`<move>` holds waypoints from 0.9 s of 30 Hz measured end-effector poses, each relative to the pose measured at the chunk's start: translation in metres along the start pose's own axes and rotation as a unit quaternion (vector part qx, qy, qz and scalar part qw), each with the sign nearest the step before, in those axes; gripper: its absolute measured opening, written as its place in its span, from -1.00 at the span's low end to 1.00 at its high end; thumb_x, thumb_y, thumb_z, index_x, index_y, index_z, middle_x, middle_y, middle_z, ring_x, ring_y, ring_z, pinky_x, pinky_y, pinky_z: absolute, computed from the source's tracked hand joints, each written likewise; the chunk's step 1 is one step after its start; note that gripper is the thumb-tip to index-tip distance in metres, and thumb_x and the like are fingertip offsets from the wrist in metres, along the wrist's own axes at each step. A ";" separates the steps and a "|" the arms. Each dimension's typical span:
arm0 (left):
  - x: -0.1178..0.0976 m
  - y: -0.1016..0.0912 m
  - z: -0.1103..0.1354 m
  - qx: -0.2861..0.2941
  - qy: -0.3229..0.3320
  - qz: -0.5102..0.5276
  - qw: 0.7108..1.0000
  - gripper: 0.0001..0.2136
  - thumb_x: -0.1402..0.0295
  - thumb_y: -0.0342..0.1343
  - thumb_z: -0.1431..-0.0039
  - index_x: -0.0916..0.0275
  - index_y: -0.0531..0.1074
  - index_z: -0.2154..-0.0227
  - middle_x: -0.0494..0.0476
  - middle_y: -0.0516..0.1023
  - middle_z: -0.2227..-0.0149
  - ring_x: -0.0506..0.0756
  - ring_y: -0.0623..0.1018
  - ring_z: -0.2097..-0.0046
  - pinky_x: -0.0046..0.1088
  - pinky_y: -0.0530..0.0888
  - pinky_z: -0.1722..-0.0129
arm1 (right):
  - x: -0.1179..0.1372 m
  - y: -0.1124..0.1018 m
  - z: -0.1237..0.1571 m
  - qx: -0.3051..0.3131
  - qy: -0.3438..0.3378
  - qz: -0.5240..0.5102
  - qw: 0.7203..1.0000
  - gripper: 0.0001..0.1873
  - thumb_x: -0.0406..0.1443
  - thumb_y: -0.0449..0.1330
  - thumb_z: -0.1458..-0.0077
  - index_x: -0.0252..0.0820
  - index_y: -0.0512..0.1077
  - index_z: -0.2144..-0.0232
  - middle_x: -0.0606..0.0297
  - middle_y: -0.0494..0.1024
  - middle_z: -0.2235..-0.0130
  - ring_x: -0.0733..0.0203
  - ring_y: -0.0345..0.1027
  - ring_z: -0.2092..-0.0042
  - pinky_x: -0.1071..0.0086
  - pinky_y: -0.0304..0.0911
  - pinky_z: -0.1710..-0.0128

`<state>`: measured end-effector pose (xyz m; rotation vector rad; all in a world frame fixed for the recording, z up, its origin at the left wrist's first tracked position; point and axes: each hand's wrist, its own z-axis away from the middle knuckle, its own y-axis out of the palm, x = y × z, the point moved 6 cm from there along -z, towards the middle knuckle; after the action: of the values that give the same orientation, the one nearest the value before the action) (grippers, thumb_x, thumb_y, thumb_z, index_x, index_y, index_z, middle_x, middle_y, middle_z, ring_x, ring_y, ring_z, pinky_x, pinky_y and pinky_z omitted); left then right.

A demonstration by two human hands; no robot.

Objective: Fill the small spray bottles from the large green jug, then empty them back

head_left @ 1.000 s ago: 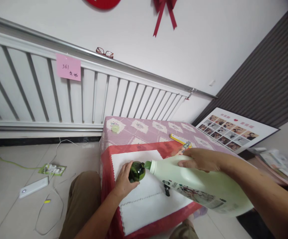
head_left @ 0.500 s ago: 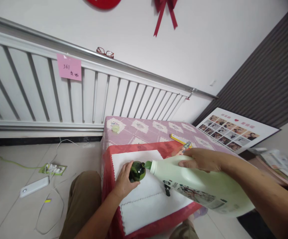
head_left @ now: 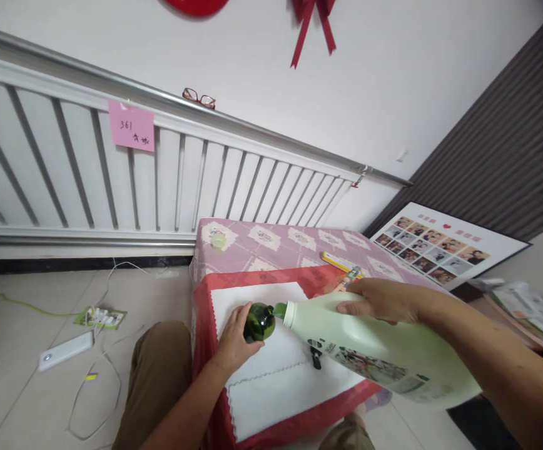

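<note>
My left hand is wrapped round a dark green, see-through bottle above the white mat. In my right hand is a large pale green jug, gripped from above and tilted sideways. The jug's green spout is right at the small bottle's mouth; whether liquid flows between them is too small to tell. A black pump head lies on the white mat, partly under the jug.
A purple patterned cloth and a red cloth cover the table. A yellow box cutter lies towards the back. A white radiator stands behind. Cables and a power strip are on the floor at left.
</note>
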<state>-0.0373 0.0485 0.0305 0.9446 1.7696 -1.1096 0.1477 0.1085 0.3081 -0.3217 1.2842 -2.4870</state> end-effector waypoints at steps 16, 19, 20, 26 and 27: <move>-0.003 -0.002 0.000 -0.004 0.000 0.010 1.000 -0.13 0.43 0.29 0.18 0.09 0.05 -0.24 0.17 0.21 -0.19 0.23 0.25 -0.24 -0.19 0.21 -0.25 | -0.006 0.002 -0.005 0.005 0.011 0.001 1.000 -0.50 0.08 0.09 -0.02 -0.23 0.37 0.25 0.10 0.55 0.26 0.03 0.46 0.30 0.35 0.24 0.48; -0.003 -0.002 0.000 -0.002 -0.002 0.010 1.000 -0.13 0.43 0.30 0.19 0.08 0.05 -0.24 0.17 0.20 -0.20 0.23 0.25 -0.24 -0.19 0.21 -0.25 | -0.005 0.002 -0.005 0.007 0.005 0.003 1.000 -0.48 0.10 0.08 -0.03 -0.24 0.37 0.25 0.08 0.55 0.26 0.03 0.46 0.30 0.34 0.24 0.48; -0.003 -0.002 0.000 -0.001 -0.002 0.009 1.000 -0.13 0.43 0.30 0.19 0.09 0.05 -0.24 0.18 0.20 -0.20 0.23 0.24 -0.24 -0.19 0.21 -0.25 | -0.005 0.002 -0.005 0.009 0.004 0.003 1.000 -0.48 0.10 0.08 -0.03 -0.25 0.37 0.25 0.08 0.55 0.26 0.03 0.46 0.30 0.34 0.24 0.48; -0.004 -0.002 0.000 -0.003 -0.001 0.004 1.000 -0.14 0.42 0.29 0.18 0.11 0.05 -0.23 0.19 0.20 -0.20 0.22 0.24 -0.24 -0.20 0.21 -0.26 | -0.004 0.001 -0.004 0.006 0.006 0.017 1.000 -0.48 0.10 0.06 -0.03 -0.25 0.37 0.25 0.08 0.55 0.27 0.03 0.46 0.32 0.34 0.23 0.49; -0.004 -0.002 0.000 -0.003 -0.002 0.004 1.000 -0.14 0.42 0.29 0.18 0.11 0.05 -0.23 0.19 0.20 -0.20 0.22 0.25 -0.24 -0.20 0.21 -0.25 | -0.004 0.001 -0.004 0.006 0.006 0.015 1.000 -0.48 0.10 0.07 -0.03 -0.24 0.37 0.26 0.09 0.56 0.27 0.03 0.46 0.32 0.34 0.23 0.49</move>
<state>-0.0380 0.0468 0.0345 0.9447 1.7634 -1.1000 0.1499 0.1123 0.3046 -0.2825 1.2684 -2.4751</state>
